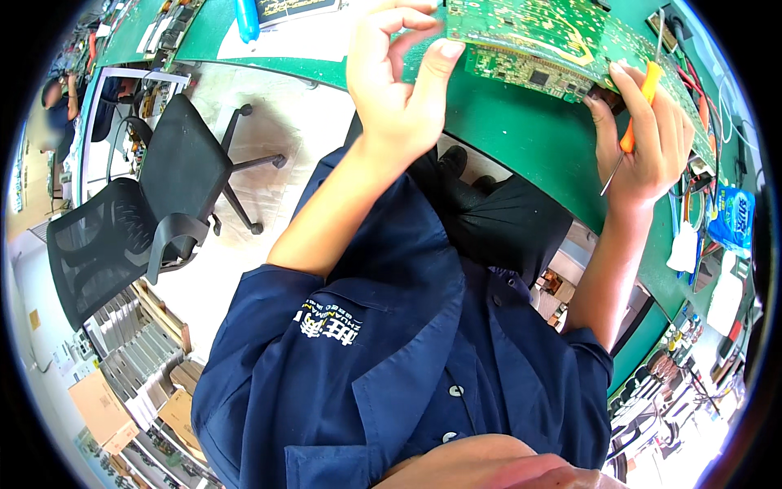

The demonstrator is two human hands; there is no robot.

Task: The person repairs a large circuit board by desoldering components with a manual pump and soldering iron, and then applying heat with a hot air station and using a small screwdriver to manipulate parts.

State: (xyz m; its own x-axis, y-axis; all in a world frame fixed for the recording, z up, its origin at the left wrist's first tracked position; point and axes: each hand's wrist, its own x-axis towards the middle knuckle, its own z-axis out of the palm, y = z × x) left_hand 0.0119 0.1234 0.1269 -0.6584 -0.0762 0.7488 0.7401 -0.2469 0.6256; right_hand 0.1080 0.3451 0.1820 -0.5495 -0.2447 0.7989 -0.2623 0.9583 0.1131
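A green circuit board (529, 28) is tilted above the bench at the top, with a second populated board (533, 75) beneath it. My right hand (652, 147) pinches the right corner of the boards between thumb and forefinger. An orange-handled screwdriver (643, 102) is tucked through the same hand, its thin metal shaft pointing down toward my wrist. At the upper board's left edge is my left hand (399, 90), thumb stretched to the board's corner and fingers apart, partly blurred. Whether the left fingertips touch the board is hard to tell.
The green bench (505, 138) runs across the top and down the right. White paper (285, 49) and a blue tube-like object (246, 20) lie upper left. A blue packet (733, 216), white bottle (725, 301) and cables are at right. A black office chair (175, 171) stands left.
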